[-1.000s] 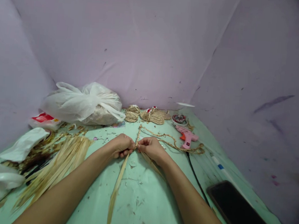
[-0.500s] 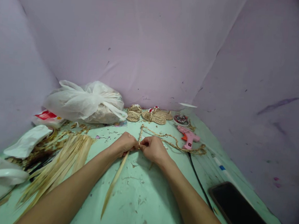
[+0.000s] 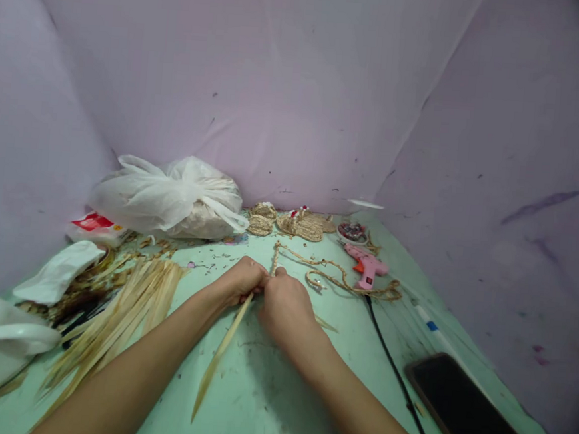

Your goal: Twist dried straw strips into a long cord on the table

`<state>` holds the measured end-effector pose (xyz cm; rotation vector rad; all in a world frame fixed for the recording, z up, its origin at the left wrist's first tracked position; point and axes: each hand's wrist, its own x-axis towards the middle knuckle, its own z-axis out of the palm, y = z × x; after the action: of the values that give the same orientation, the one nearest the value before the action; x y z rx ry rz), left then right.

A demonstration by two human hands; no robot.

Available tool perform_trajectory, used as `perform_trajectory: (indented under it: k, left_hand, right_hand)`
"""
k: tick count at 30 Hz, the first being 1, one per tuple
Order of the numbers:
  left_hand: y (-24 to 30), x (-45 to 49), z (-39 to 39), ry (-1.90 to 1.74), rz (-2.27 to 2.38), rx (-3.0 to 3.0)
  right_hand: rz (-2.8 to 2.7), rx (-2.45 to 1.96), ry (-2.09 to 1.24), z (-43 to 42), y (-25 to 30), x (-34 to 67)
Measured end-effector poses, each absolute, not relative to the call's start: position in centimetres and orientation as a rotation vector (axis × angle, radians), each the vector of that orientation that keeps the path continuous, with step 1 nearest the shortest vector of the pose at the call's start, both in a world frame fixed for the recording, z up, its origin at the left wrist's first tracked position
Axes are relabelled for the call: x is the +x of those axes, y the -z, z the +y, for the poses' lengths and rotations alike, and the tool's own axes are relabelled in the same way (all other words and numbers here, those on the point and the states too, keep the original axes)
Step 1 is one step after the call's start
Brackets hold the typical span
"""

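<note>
A thin braid of straw-coloured fibre (image 3: 276, 256) runs from between my hands up and away, then loops over to the right across the green surface. My left hand (image 3: 245, 279) is closed in a pinch at the braid's near end. From under it a long, flat pale strip (image 3: 222, 357) hangs toward me. Pressed against the left fingers, my right hand (image 3: 288, 307) is closed at the same end, its back turned to me and its fingertips hidden. Another strip end (image 3: 326, 323) pokes out to its right.
Loose pale strips (image 3: 126, 311) lie left, near a white jug-like container (image 3: 3, 348). A tied white plastic bag (image 3: 175, 198) and woven pieces (image 3: 306, 225) stand at the back. To the right are a pink glue gun (image 3: 370, 267), its black cord and a dark phone (image 3: 474, 412).
My right hand has turned over and come in closer to the left, its back now covering the fingertips. A strip end shows to its right. The left hand stays nearly in place.
</note>
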<state>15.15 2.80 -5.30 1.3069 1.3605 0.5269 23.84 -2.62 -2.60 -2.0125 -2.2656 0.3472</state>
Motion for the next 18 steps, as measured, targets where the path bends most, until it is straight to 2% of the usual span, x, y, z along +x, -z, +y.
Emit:
perform_trajectory:
  k: [5,9,12,15,18]
  left_hand:
    - [5.0,15.2,2.6,-0.520,1.395,1.357]
    - [5.2,14.9,2.8,-0.505,1.355,1.367]
    - [5.5,14.4,3.2,-0.489,1.251,1.330]
    - [5.7,14.1,3.4,-0.468,1.199,1.296]
    - [5.7,14.0,3.6,-0.476,1.178,1.266]
  right_hand:
    - [-2.325,-1.925,-0.409,-3.4,2.8,23.4]
    - [-2.125,-1.924,-0.576,-2.3,2.3,25.7]
    - [-1.707,-1.841,-0.816,-0.4,2.4,28.2]
    - [-1.265,-1.703,-1.209,0.9,3.3,28.8]
    - [-1.122,-1.592,-1.551,1.3,4.4,27.8]
